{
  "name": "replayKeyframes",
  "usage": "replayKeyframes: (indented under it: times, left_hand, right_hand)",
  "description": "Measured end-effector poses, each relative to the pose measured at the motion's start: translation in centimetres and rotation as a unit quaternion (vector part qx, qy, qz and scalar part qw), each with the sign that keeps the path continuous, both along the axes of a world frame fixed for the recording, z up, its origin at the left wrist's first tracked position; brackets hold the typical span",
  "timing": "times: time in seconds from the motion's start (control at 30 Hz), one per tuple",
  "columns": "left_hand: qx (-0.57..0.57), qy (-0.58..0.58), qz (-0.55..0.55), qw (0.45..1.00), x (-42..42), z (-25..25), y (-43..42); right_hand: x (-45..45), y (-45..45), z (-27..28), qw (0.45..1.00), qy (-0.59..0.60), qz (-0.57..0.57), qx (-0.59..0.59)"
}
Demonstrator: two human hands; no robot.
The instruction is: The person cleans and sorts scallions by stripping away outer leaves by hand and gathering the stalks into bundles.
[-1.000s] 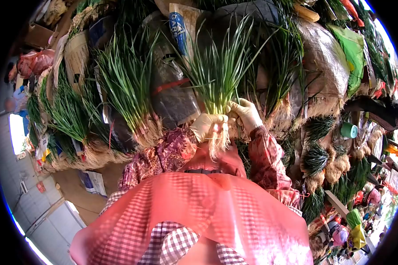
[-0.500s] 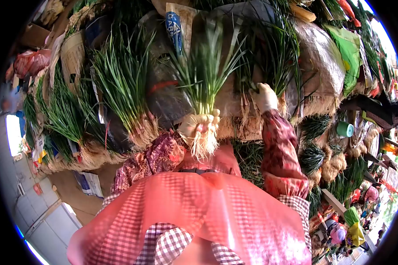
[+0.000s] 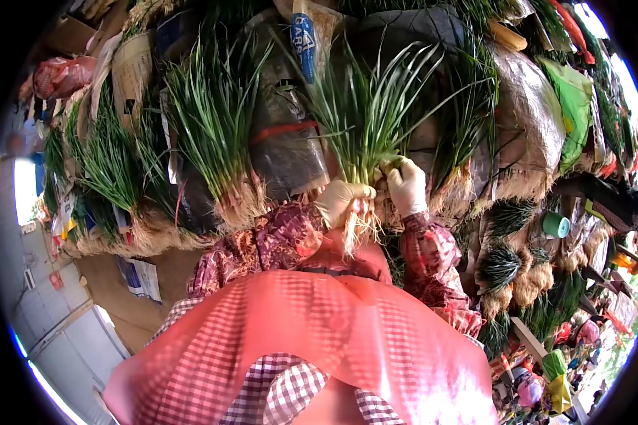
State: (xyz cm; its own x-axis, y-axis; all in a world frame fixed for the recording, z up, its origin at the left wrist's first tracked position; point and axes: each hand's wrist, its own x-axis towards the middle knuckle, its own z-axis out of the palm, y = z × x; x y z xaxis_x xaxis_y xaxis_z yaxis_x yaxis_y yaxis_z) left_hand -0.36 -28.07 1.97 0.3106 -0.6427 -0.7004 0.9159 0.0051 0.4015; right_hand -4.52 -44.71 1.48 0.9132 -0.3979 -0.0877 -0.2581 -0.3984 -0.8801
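Note:
A bunch of green onions [image 3: 361,127] stands upright in front of me, leaves up and white roots hanging down. My left hand [image 3: 342,201], in a pale glove, is wrapped round its white lower stems. My right hand [image 3: 405,187], gloved too, is closed at the right side of the bunch, pinching stems just above my left hand. Its fingertips partly hide what they hold. To the right, a looser pile of green onions [image 3: 468,134] lies on the sacking, and a larger bundle of green onions [image 3: 216,134] lies to the left.
Dark plastic sheeting [image 3: 283,152] and a whitish sack [image 3: 521,113] cover the heap behind. More bundles [image 3: 110,163] lie far left. Tied bunches [image 3: 500,261] and a green cup [image 3: 556,224] are at right. A red apron [image 3: 298,319] covers my lap.
My right hand has moved left and down from the pile at right to the bunch in my left hand. The bunch's leaves have fanned out to the right.

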Motion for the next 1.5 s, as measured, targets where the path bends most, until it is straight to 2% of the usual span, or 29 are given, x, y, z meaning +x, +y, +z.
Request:
replayKeyframes:
  times: [0.03, 0.07, 0.1, 0.13, 0.2, 0.27, 0.3, 0.33, 0.4, 0.47, 0.5, 0.53, 0.6, 0.63, 0.67, 0.73, 0.87, 0.93, 1.0, 1.1, 1.13, 1.2, 1.23, 1.27, 1.33, 1.4, 1.43, 1.47, 1.5]
  left_hand:
    - [-0.082, 0.051, 0.038, 0.995, 0.1, -0.5, 0.2]
    - [-0.188, 0.149, 0.095, 0.966, 0.1, -1.3, 0.3]
    - [-0.213, 0.144, 0.098, 0.961, -0.2, -1.0, 0.9]
    - [-0.237, 0.138, 0.098, 0.956, -0.5, -0.6, 1.8]
    - [-0.309, 0.158, 0.096, 0.933, -1.2, -2.2, 3.9]
    - [-0.332, 0.172, 0.112, 0.921, -1.2, -2.8, 4.7]
    - [-0.330, 0.164, 0.110, 0.923, -1.1, -2.4, 5.2]
    - [-0.328, 0.155, 0.110, 0.925, -0.8, -1.8, 5.6]
    - [-0.311, 0.144, 0.106, 0.933, -0.8, -0.9, 6.3]
    - [-0.254, 0.100, 0.075, 0.959, -0.5, -1.0, 7.2]
    - [-0.247, 0.149, 0.077, 0.954, -0.6, -1.5, 7.2]
    - [-0.170, 0.091, 0.082, 0.978, -1.2, -0.4, 6.9]
    - [-0.052, 0.016, -0.011, 0.998, -0.8, 1.8, 6.8]
    - [0.044, -0.037, -0.064, 0.996, -1.1, 1.7, 6.8]
    - [0.054, -0.056, -0.074, 0.994, -1.3, 1.8, 6.9]
    - [0.080, -0.069, -0.090, 0.990, -1.4, 1.4, 7.1]
    - [0.049, -0.091, -0.096, 0.990, -1.8, 1.3, 7.6]
    - [0.057, -0.102, -0.104, 0.988, -1.5, 1.3, 7.8]
    - [0.063, -0.060, -0.064, 0.994, -0.9, 1.9, 7.3]
    - [-0.019, -0.050, -0.012, 0.998, -0.9, 3.9, 5.7]
    - [-0.038, -0.064, -0.020, 0.997, -1.0, 4.3, 5.5]
    - [-0.037, -0.028, -0.029, 0.999, -1.2, 5.0, 5.1]
    - [-0.030, -0.029, -0.033, 0.999, -1.5, 5.1, 4.8]
    - [-0.023, -0.028, -0.037, 0.999, -1.8, 5.3, 4.6]
    - [-0.059, -0.040, -0.078, 0.994, -2.2, 5.3, 5.1]
    - [-0.049, -0.046, -0.113, 0.991, -2.4, 6.5, 6.0]
    - [-0.053, -0.040, -0.106, 0.992, -2.5, 6.8, 6.6]
    - [-0.056, -0.038, -0.097, 0.993, -2.4, 7.1, 7.0]
    - [-0.070, -0.022, -0.047, 0.996, -2.5, 7.8, 7.2]
  right_hand:
    - [0.1, -0.1, 0.2, 0.976, 0.040, -0.089, 0.196]
    - [0.3, -0.2, 0.5, 0.905, 0.080, -0.171, 0.382]
    - [0.9, -1.6, 0.4, 0.759, 0.014, -0.256, 0.598]
    - [0.4, -2.9, -0.3, 0.751, -0.045, -0.188, 0.631]
    - [-1.1, -3.2, 1.4, 0.849, 0.006, -0.200, 0.489]
    - [-4.7, -4.3, 0.6, 0.893, 0.064, -0.117, 0.430]
    - [-8.1, -5.1, -0.3, 0.911, 0.164, -0.050, 0.376]
    - [-9.9, -5.1, 0.1, 0.913, 0.260, 0.019, 0.314]
    - [-10.2, -4.2, 0.7, 0.932, 0.322, 0.084, 0.141]
    - [-9.8, -2.6, 2.8, 0.917, 0.372, 0.138, -0.037]
    - [-9.6, -2.3, 2.2, 0.955, 0.212, 0.169, -0.119]
    - [-9.4, -2.0, 1.6, 0.954, 0.053, 0.183, -0.232]
    - [-3.1, 0.5, 6.9, 0.978, 0.053, 0.191, -0.069]
    - [-0.7, 0.6, 7.5, 0.943, 0.223, 0.242, -0.041]
    - [0.8, 0.5, 6.5, 0.915, 0.275, 0.285, -0.073]
    - [1.7, 0.5, 4.6, 0.911, 0.156, 0.376, -0.067]
    - [0.5, 1.9, 4.3, 0.935, 0.191, 0.285, 0.090]
    - [-0.5, 3.7, 5.8, 0.960, 0.165, 0.225, -0.023]
    - [-1.9, 5.0, 4.4, 0.986, -0.054, 0.120, -0.106]
    - [-3.1, 6.7, 1.3, 0.985, -0.119, -0.087, 0.086]
    - [-3.6, 7.0, 1.5, 0.968, -0.088, -0.138, 0.191]
    - [-3.8, 7.0, 0.8, 0.932, -0.138, -0.187, 0.277]
    - [-4.3, 6.2, 1.8, 0.923, -0.103, -0.194, 0.315]
    - [-4.6, 5.8, 0.9, 0.946, -0.103, -0.212, 0.224]
    - [-5.0, 3.0, -1.0, 0.964, -0.164, -0.202, -0.058]
    - [-7.5, -3.1, -0.6, 0.922, -0.024, -0.356, 0.152]
    - [-11.0, -6.5, -3.0, 0.965, 0.083, -0.241, 0.056]
    - [-13.9, -8.1, -5.2, 0.975, 0.184, -0.116, -0.043]
    - [-14.5, -7.2, -4.1, 0.960, 0.274, -0.007, -0.050]
